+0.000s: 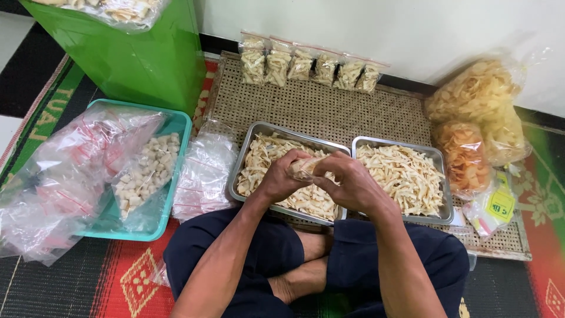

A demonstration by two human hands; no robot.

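Both hands, left hand (pixel 281 179) and right hand (pixel 348 184), clamped on small snack bag (pixel 305 166), mostly hidden by fingers; steel tray (pixel 244 154) at 12 o'clock partly covered.

both hands, the left hand (pixel 281 179) and right hand (pixel 351 181), close together on a small clear bag of pale chips (pixel 306 167) above the left steel tray (pixel 242 158). a second steel tray (pixel 440 160) sits beside it, six filled bags (pixel 309 65) line the wall, and a teal basket (pixel 179 126) lies left.
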